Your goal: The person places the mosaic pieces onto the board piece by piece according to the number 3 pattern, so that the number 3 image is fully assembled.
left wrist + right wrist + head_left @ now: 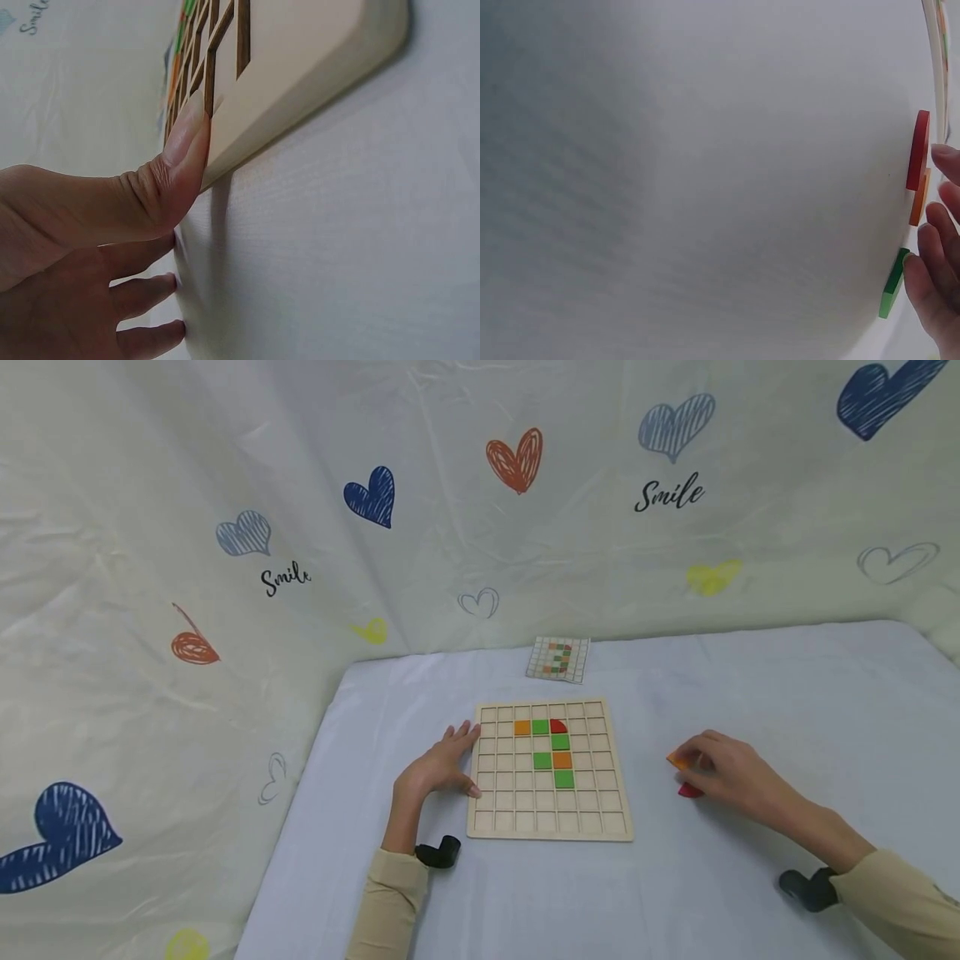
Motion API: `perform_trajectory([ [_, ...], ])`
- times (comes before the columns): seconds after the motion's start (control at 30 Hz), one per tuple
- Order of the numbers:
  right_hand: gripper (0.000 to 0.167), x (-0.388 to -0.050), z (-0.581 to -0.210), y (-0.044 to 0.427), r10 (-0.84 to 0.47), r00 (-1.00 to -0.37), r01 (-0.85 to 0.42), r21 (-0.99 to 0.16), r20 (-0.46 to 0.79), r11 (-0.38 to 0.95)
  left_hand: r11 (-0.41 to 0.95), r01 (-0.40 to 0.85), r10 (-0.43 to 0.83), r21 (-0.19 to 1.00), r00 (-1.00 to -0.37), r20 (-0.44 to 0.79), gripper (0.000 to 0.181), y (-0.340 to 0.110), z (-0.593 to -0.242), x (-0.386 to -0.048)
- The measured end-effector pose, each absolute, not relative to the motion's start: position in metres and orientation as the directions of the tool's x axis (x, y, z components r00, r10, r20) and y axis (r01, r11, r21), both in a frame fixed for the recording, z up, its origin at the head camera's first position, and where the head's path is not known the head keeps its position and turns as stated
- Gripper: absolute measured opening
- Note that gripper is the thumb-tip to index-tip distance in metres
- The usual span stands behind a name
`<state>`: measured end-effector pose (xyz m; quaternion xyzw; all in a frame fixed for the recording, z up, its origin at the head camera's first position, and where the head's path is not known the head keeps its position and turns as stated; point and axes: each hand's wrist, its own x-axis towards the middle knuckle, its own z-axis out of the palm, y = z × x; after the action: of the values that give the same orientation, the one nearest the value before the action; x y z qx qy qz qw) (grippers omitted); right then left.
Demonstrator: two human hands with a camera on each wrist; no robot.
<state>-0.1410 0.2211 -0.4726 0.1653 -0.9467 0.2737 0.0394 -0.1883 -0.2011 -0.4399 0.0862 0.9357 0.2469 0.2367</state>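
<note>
My left hand rests at the left edge of a wooden grid board, thumb and fingers spread along it. The left wrist view shows the thumb pressing on the rim. Orange, green and red tiles sit in some of the board's cells. To the right of the board, my right hand is low over the cloth with bent fingers. Around its fingertips lie an orange tile, a red rounded tile and a green tile. The thumb meets the green tile; whether it is pinched cannot be told.
Behind the board lies a small card printed with a coloured grid pattern. A white cloth covers the table. A curtain with printed hearts hangs behind it. Each wrist carries a black device.
</note>
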Motion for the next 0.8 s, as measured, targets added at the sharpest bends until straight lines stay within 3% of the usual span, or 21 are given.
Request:
perform_trajectory([
  [0.3, 0.024, -0.138, -0.476, 0.227, -0.296, -0.935, -0.354, -0.500, 0.194, 0.791, 0.867, 0.044, 0.274, 0.496, -0.873, -0.403, 0.111, -0.200, -0.442, -0.188],
  [0.53, 0.027, -0.135, -0.470, 0.232, -0.286, -0.958, -0.259, -0.536, 0.035, 0.804, 0.868, 0.038, 0.268, 0.495, -0.874, -0.404, 0.111, -0.201, -0.441, -0.187],
  [0.8, 0.021, -0.134, -0.470, 0.231, -0.317, -0.948, -0.281, -0.488, 0.009, 0.826, 0.867, 0.044, 0.272, 0.497, -0.876, -0.397, 0.111, -0.200, -0.439, -0.187],
])
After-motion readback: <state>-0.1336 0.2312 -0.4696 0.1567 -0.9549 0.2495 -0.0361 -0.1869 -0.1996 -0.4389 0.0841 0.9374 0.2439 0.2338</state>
